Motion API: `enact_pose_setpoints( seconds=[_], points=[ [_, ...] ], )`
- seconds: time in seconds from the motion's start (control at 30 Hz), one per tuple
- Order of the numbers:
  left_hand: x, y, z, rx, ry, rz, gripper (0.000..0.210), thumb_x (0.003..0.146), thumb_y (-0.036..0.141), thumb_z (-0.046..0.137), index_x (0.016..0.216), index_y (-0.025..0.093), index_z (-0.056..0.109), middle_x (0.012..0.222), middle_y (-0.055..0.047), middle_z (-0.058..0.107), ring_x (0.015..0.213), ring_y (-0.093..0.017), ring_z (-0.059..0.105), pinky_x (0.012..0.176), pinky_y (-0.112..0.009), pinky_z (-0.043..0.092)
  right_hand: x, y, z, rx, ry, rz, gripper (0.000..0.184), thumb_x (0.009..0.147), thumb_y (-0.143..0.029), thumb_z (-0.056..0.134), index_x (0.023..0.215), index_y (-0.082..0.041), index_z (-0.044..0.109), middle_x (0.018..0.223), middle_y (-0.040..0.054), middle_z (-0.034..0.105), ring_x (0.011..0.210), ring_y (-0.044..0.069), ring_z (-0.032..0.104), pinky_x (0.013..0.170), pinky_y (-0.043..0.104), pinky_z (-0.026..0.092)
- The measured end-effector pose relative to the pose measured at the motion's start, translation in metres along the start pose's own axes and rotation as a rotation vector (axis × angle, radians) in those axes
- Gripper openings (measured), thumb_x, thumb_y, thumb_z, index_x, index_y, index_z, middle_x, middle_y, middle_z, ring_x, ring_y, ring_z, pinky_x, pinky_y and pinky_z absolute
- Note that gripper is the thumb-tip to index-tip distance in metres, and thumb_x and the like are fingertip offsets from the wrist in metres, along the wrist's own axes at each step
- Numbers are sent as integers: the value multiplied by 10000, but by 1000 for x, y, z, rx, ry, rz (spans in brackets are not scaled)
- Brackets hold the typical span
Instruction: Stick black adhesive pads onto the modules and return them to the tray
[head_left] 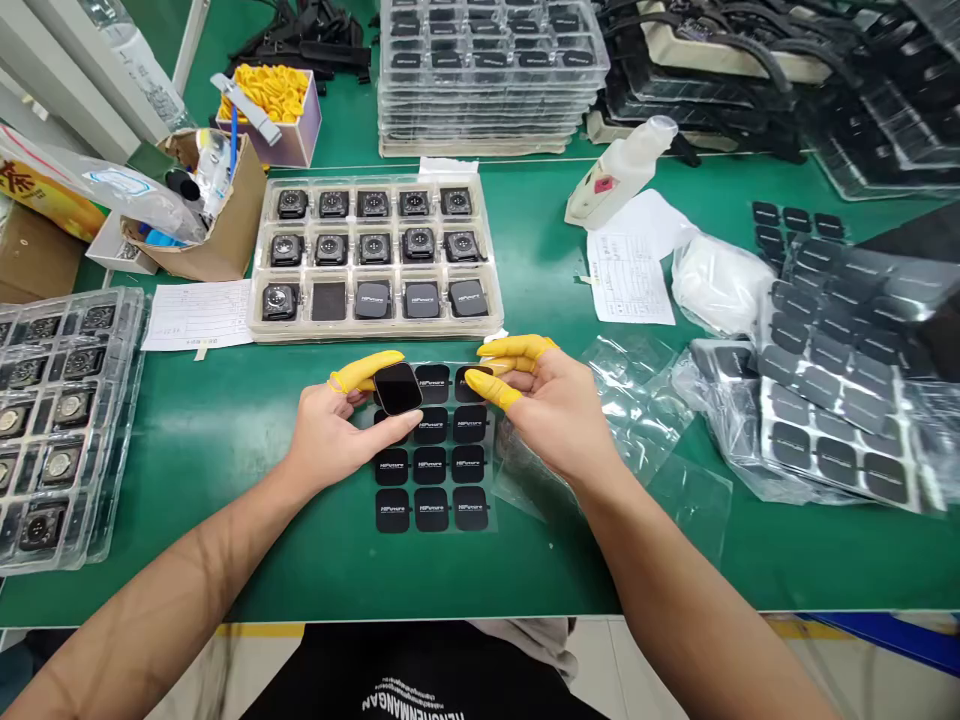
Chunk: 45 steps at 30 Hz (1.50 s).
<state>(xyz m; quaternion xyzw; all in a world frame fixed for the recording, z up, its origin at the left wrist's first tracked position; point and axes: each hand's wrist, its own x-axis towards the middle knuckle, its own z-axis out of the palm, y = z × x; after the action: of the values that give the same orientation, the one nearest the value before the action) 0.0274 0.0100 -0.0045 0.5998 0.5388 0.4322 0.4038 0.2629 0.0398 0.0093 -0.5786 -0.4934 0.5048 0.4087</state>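
My left hand [330, 430], a yellow finger cot on its index finger, grips a smartwatch body [398, 389] with its dark glass screen facing up. Below the watch lies a clear sheet of black rounded-square stickers [430, 465] printed with white lettering; the watch and fingers cover part of its upper left. Over the sheet's top right corner is my right hand [547, 400], wearing yellow finger cots, with thumb and fingertips apart beside the corner sticker [472, 383]. Just beyond stands a plastic tray [375, 328] of watch bodies; several in its front row show printed black faces.
Another watch tray [120, 440] sits at left. Clear plastic film [637, 390] and more sticker sheets [832, 455] lie at right. Behind are a white bottle [619, 175], stacked trays [487, 115], a box of yellow finger cots [274, 100] and a cardboard box [229, 235].
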Motion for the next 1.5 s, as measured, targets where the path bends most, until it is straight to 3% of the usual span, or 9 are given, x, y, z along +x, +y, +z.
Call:
enact_pose_setpoints(
  seconds=[0.17,0.33,0.53,0.6,0.7,0.77,0.9,1.0,1.5],
  points=[
    [2,2,-1,-33,-34,22,607,761,441,899,1289,190,737,1113,-84,838,1013,-260,812,1017,-393,660,7,-1,-6,3,5,-14,440,723,-560,891,970,-224,749,781,11,716,725,157,664,679,314,580],
    [3,1,-1,-95,-50,-52,684,722,501,922,1299,189,730,1165,-96,825,1090,-282,797,1071,-409,633,10,5,-4,15,-41,1,459,717,-580,890,961,-221,740,768,9,712,726,167,668,709,344,586],
    [8,5,-4,-292,-80,-259,647,688,483,951,1211,164,744,1168,-120,820,1123,-299,788,1051,-404,644,16,3,-14,49,9,-246,382,738,-594,876,786,-267,685,1148,65,740,1095,254,686,900,446,571],
    [8,4,-3,-307,-100,-253,649,694,452,949,1236,168,735,1192,-116,814,1150,-299,780,1075,-407,631,17,-6,-27,116,-1,-267,442,725,-661,857,721,-281,630,1168,50,723,1028,235,675,819,427,559],
    [5,-2,-1,-224,-144,-183,646,720,407,930,1291,185,725,1208,-96,812,1154,-286,779,1105,-407,612,12,-20,-33,256,-32,-175,507,658,-711,881,665,-295,592,837,6,672,621,135,521,558,338,437],
    [3,-7,1,-118,-172,-97,632,746,395,910,1322,209,727,1189,-74,819,1120,-270,789,1099,-394,613,2,-24,-21,259,-68,-86,453,601,-645,948,703,-307,664,706,-20,626,545,115,465,508,314,407],
    [1,-14,3,21,-210,63,575,796,401,870,1334,243,740,1230,-49,812,1128,-258,783,1081,-359,611,-16,-18,19,148,-146,82,432,581,-566,982,787,-255,765,820,30,753,736,186,679,716,381,603],
    [1,-10,1,94,-230,96,567,810,384,858,1345,241,733,1252,-41,808,1120,-244,784,1076,-337,599,-17,-10,34,176,-139,168,464,552,-567,990,786,-230,771,835,42,771,760,192,705,742,378,627],
    [3,-2,0,227,-277,101,551,812,391,837,1329,228,735,1209,-20,824,1064,-219,792,1019,-292,590,-14,-7,35,201,-110,243,482,465,-497,1033,773,-224,783,806,28,748,741,177,688,689,341,616]
  ],
)
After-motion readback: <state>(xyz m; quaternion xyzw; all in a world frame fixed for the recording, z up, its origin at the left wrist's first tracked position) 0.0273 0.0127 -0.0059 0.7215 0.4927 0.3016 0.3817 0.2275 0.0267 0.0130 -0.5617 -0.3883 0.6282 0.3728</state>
